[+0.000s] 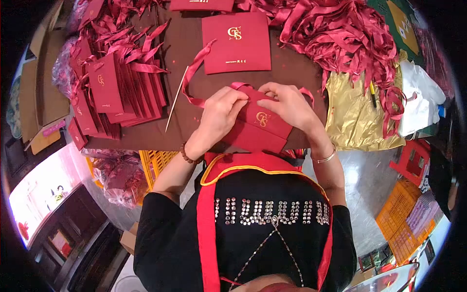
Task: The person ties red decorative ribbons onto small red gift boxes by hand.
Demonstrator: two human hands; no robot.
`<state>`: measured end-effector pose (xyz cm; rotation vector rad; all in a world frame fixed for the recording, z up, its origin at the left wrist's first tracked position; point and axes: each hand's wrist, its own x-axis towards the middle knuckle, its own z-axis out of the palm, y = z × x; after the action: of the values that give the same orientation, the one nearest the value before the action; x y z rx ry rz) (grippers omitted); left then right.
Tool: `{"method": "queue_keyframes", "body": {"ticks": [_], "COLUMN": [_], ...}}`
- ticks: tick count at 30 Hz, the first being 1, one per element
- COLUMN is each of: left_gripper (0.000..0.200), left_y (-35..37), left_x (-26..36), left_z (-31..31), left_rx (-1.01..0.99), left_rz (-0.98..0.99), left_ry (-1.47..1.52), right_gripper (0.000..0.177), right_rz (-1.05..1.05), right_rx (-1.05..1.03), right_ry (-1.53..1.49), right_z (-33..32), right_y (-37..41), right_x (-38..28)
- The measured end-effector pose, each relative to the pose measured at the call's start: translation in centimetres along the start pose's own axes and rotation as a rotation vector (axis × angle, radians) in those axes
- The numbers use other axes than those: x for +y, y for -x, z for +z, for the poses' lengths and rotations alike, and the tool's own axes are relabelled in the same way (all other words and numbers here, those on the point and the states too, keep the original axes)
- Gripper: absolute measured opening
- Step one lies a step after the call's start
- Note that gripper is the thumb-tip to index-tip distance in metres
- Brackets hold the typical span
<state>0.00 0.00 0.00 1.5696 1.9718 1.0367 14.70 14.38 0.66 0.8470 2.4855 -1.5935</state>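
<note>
A red paper bag with a gold logo lies at the table's front edge, tilted. My left hand pinches at its top left edge, fingers pressed together near a red ribbon that trails up and left. My right hand curls over the bag's top right edge, thumb and forefinger close together; what lies between them is too small to tell. Beyond my hands lies a flat red bag with the same logo. A thin pale stick rests left of the ribbon.
Several red bags with ribbons stand stacked at the left. A heap of red ribbons fills the back right, above gold wrapping with a black and yellow pen. White plastic lies farther right. Orange crates stand below.
</note>
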Motion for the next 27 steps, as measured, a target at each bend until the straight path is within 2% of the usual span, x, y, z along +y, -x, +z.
{"method": "queue_keyframes", "body": {"ticks": [5,9,11,21,23,27], "left_gripper": [0.008,0.010,0.008,0.008,0.008,0.008], "left_y": [-0.1,0.3,0.2,1.1,1.2,1.1], "left_x": [-0.1,-0.2,0.0,0.1,0.1,0.3], "left_z": [0.6,0.9,1.3,1.8,1.9,2.0], "left_rx": [0.124,0.127,0.188,0.199,0.178,0.192], "left_rz": [-0.038,-0.043,0.011,-0.045,-0.009,-0.001], "left_ry": [0.056,0.035,0.053,0.098,-0.028,-0.083], "right_gripper": [0.033,0.037,0.039,0.038,0.038,0.036], "right_rz": [-0.066,-0.096,-0.058,-0.015,-0.020,-0.015], "right_rx": [-0.025,-0.037,-0.081,-0.087,-0.095,-0.090], "right_ry": [-0.146,-0.259,-0.277,-0.344,-0.337,-0.353], "right_z": [0.2,0.6,0.4,0.9,0.8,0.7], "right_y": [-0.3,-0.2,-0.1,0.3,0.3,0.5], "right_x": [1.4,1.7,1.3,1.4,1.3,0.7]}}
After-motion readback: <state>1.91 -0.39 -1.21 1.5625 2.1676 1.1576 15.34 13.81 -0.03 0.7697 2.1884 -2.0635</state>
